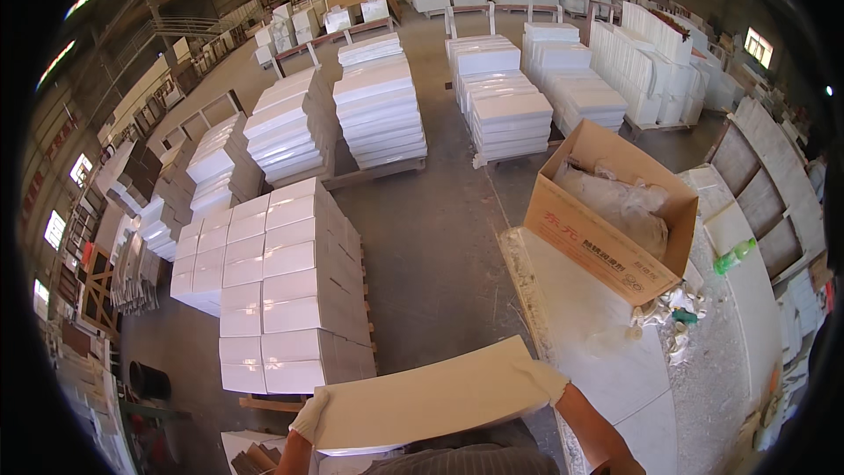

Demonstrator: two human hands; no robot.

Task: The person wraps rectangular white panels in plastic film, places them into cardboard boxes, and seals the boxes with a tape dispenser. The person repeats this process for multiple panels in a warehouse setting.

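Close in front of my body is a long cream-coloured rectangular panel (422,394); whether it is a board or a closed carton I cannot tell. At its left end my left hand (309,415), in a white glove, is closed on the edge. My right hand (542,381), also gloved in white, grips the other end, which sits higher and farther from me. The fingers of both hands are partly hidden by the panel. Just beyond the left end stands a pallet stack of white cartons (290,299).
To the right, a worktable (589,321) bears an open cardboard box (607,255) with clear plastic inside. A green bottle (734,257) and crumpled scraps (677,321) lie near it. Wrapped white stacks (378,105) stand on pallets farther off. A black bucket (149,380) is at lower left.
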